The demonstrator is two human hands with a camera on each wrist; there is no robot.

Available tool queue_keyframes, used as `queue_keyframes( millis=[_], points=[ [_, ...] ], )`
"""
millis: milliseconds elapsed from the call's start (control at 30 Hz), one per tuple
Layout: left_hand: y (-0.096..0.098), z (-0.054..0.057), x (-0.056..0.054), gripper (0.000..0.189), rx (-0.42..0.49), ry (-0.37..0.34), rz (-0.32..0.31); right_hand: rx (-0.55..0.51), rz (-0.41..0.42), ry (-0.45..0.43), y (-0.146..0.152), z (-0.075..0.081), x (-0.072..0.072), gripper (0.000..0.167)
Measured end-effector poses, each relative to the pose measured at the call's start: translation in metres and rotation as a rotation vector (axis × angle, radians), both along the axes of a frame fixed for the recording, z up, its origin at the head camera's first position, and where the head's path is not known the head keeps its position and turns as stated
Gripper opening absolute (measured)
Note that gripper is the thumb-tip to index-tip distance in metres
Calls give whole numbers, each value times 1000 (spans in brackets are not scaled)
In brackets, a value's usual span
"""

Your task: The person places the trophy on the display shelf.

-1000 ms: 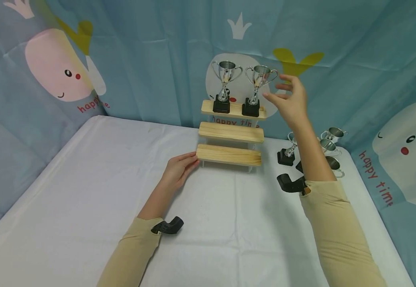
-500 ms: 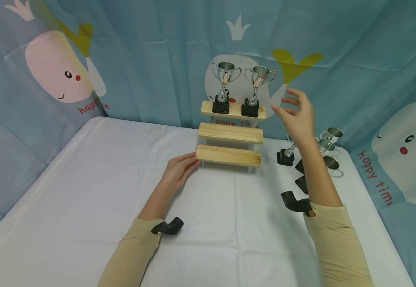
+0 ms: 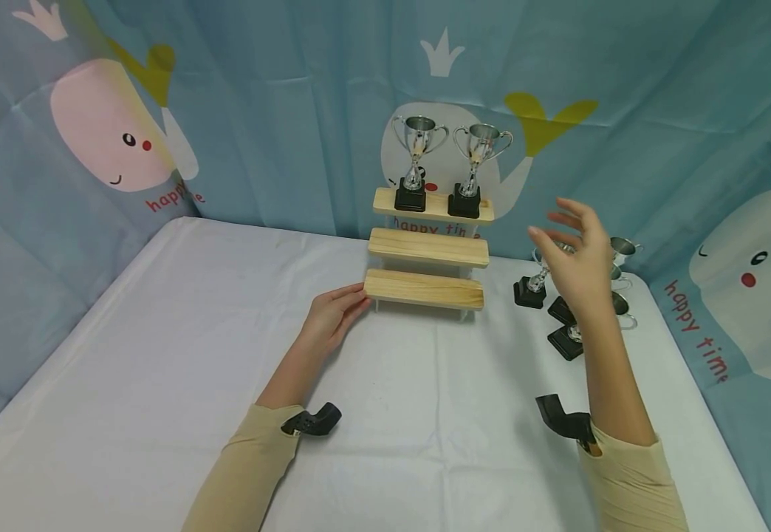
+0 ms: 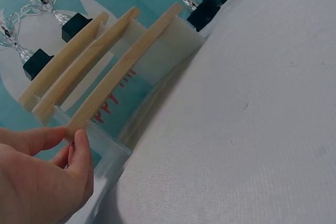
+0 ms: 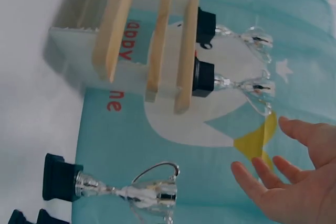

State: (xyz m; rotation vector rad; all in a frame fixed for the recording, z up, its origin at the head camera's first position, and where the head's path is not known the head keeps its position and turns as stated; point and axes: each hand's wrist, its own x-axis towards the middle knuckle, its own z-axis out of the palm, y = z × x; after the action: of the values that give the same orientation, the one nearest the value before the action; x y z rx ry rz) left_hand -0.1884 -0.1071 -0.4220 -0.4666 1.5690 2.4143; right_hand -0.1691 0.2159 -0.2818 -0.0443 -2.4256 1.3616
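At the back of the table stands a three-tier wooden display stand (image 3: 425, 288) on pale, translucent side supports. My left hand (image 3: 332, 318) pinches the left end of its lowest board between thumb and fingers, as the left wrist view shows closely (image 4: 52, 166). Two silver trophy cups with black bases, a left one (image 3: 410, 193) and a right one (image 3: 465, 199), stand upright side by side on the top board. My right hand (image 3: 581, 258) is in the air right of the stand, holding nothing, its fingers spread and slightly bent. It hangs above a table trophy (image 5: 149, 192), apart from it.
Several more silver trophies stand grouped at the table's back right, among them one nearest the stand (image 3: 529, 292) and one in front (image 3: 566, 343); my right arm partly hides them. A blue printed curtain (image 3: 259, 133) hangs behind the white tablecloth (image 3: 385, 443).
My right hand has moved away from the right trophy on the top board, rightward and down toward the table trophies. The left hand keeps its grip on the board; the stand has not moved.
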Motion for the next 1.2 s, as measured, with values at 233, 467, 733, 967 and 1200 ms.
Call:
queue_keyframes(
  millis=[233,467,733,967,1200],
  points=[
    [0,0,0,42,-9,-8,7,-13,-57,6,11,-11,23,62],
    [0,0,1,41,-19,-13,8,6,-136,21,21,-21,41,60],
    [0,0,1,41,-14,-12,10,47,-225,41,35,-29,54,59],
    [1,0,0,42,-5,-5,11,59,-311,17,48,-36,59,62],
    [-1,-1,1,42,7,8,8,80,-355,-9,54,-44,58,64]
  ],
)
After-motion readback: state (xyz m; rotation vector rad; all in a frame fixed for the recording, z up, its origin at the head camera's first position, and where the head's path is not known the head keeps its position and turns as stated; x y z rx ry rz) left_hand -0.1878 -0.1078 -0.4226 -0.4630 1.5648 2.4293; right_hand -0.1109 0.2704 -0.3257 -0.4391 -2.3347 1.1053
